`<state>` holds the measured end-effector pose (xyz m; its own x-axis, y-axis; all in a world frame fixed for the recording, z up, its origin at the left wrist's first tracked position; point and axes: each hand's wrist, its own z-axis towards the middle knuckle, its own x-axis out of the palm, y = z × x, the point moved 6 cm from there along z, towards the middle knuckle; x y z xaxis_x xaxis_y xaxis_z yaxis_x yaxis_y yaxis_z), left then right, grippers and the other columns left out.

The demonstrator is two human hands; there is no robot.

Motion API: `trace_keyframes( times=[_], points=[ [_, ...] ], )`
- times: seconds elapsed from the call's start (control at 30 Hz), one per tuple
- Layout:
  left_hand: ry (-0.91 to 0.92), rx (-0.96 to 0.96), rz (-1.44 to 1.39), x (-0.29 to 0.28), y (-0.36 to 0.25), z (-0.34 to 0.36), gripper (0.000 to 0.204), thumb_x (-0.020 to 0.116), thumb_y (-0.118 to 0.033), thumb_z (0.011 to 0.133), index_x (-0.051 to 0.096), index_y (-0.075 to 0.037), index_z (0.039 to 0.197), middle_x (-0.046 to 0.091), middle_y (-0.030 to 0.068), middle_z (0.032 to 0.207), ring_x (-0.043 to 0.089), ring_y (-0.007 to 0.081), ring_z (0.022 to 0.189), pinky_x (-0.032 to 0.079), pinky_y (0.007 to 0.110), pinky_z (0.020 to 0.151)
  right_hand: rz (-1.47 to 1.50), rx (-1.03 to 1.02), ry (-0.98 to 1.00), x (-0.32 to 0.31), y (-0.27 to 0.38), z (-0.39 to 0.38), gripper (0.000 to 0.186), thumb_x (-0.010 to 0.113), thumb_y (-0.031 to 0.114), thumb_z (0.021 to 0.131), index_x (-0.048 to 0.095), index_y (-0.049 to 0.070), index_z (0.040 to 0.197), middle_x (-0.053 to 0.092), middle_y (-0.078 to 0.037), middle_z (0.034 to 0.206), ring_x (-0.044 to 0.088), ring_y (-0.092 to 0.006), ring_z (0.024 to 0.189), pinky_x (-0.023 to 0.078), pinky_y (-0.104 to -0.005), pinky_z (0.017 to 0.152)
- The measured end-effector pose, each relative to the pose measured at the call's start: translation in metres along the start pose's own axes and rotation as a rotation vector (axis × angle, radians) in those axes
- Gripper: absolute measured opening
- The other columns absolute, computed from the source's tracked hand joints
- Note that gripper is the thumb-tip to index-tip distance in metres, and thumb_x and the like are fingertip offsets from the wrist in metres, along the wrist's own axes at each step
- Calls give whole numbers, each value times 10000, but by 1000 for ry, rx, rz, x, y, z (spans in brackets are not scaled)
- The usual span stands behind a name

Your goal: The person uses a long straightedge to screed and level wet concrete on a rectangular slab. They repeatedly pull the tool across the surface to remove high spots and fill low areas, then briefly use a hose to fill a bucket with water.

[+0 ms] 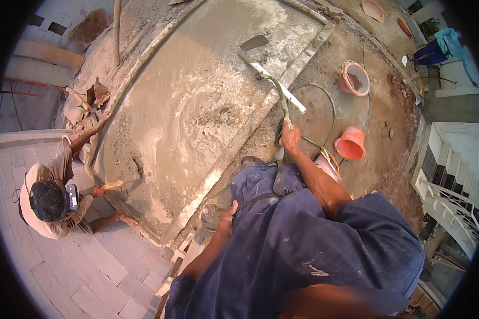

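My right hand (289, 136) is closed around a green hose (278, 91), whose end points out over the wet concrete. My left hand (228, 217) rests against my left leg; its fingers show only in part and look laid flat, with nothing visible in them. Just past the hose lies a hoe (256, 42), its blade on the concrete slab (197, 69) and its pale handle slanting across the form edge. The slab's surface is wet and smooth in most parts, with a rough, stony patch in the middle.
At left a co-worker (49, 202) crouches on paving (69, 266), a wooden-handled tool in one hand. Two reddish buckets (354, 78) (350, 143) stand or lie on muddy ground at right, near hose loops. Another person (441, 47) is at upper right, above a white staircase (452, 175).
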<state>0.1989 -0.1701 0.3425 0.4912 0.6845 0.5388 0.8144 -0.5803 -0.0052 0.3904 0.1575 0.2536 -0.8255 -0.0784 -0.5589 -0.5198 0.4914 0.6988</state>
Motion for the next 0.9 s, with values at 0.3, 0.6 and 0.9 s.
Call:
trace_keyframes(
  times=[0.3,0.6,0.9],
  points=[
    [-192,12,207,48,-22,-28,566,577,-465,921,563,-8,1253,649,147,1173,625,288,1036,493,418,924,335,-245,-401,-67,74,-19,490,505,400,969,543,-22,725,426,-98,539,414,-190,525,363,-403,514],
    [-308,56,405,55,-36,-30,583,597,-478,911,558,-12,1259,656,120,1148,626,263,1010,494,401,912,371,-346,-597,-96,108,18,498,514,417,966,525,-2,698,408,-68,546,391,-163,550,341,-386,512],
    [-131,-40,161,-44,-9,48,549,628,-470,898,625,7,1170,684,127,1048,655,244,904,516,361,827,425,-423,-424,-63,159,7,508,525,440,956,540,-3,707,384,-67,551,366,-162,556,342,-378,510]
  ],
)
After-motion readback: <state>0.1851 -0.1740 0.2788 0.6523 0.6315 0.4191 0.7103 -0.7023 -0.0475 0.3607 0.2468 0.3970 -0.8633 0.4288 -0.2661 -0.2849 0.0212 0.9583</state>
